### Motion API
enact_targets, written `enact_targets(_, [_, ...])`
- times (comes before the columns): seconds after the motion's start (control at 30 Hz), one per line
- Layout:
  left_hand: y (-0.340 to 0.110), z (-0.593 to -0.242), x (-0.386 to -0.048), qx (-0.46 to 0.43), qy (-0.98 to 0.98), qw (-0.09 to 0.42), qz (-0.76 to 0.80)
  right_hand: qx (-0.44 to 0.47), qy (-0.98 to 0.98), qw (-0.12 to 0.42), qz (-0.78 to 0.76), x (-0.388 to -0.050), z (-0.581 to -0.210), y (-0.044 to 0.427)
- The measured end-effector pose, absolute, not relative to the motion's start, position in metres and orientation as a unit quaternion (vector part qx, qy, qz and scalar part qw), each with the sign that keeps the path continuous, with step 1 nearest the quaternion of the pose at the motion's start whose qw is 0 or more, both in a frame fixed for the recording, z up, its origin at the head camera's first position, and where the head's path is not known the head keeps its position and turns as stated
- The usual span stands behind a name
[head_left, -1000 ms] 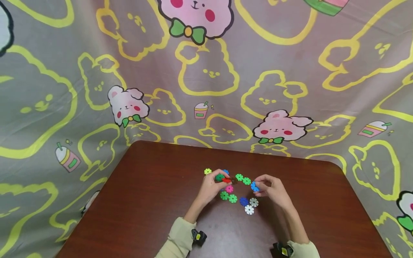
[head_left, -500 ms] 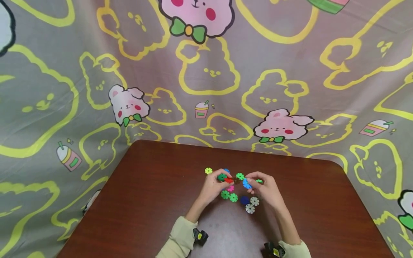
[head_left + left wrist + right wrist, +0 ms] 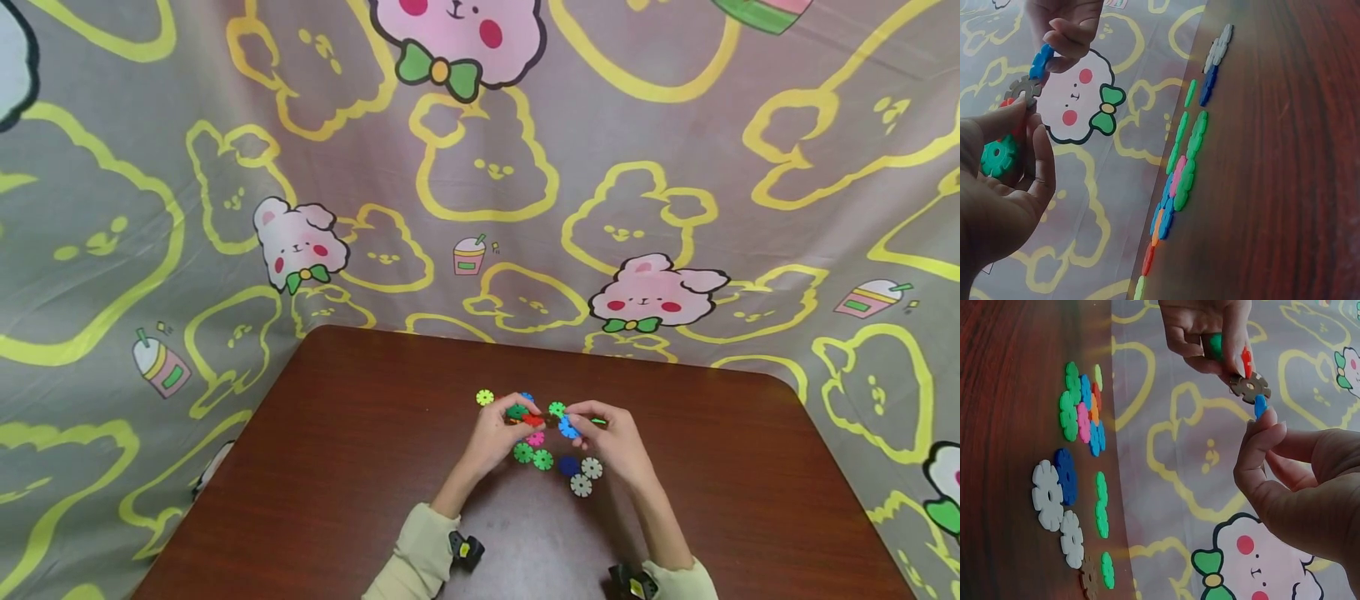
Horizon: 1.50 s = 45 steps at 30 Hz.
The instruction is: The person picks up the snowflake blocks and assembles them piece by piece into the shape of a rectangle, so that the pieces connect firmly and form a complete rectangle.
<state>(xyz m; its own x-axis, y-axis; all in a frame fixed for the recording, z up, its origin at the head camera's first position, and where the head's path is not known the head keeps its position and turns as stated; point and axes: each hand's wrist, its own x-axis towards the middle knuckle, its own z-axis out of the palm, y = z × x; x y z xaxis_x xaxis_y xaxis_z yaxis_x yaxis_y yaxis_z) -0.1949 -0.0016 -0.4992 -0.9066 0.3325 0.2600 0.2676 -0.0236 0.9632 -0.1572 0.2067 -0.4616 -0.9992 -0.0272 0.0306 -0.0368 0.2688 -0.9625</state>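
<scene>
My left hand (image 3: 491, 435) pinches a short chain of slotted plastic discs above the table. A green disc (image 3: 999, 157) and a red disc (image 3: 1247, 361) are at its fingers, and a brown disc (image 3: 1250, 387) sticks out towards the right hand. Between thumb and fingertips, my right hand (image 3: 621, 440) pinches a blue disc (image 3: 569, 427). In both wrist views the blue disc's edge meets the brown one's rim; how deep the slots engage cannot be told. The left fingers hide part of the chain.
On the brown table (image 3: 375, 417) below lie a yellow disc (image 3: 485, 397), a pink disc (image 3: 536, 438), a dark blue disc (image 3: 569, 466), a white disc (image 3: 581, 485) and several others. A patterned cloth (image 3: 495, 275) hangs behind the table and at its sides.
My right hand has moved left with the blue disc, bringing it up to the brown disc. The left hand has stayed nearly still, keeping its grip on the chain.
</scene>
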Motion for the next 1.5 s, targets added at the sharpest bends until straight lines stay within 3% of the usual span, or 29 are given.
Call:
enact_targets(0.8, [0.006,-0.496,-0.188,0.21,0.719,0.023,0.662,-0.047,-0.813,0.087,0.574,-0.154,-0.462,0.187])
enact_targets(1.5, [0.003,-0.495,-0.191,0.207,0.721,0.01,0.661,-0.058,-0.779,0.087,0.619,-0.154,-0.469,0.182])
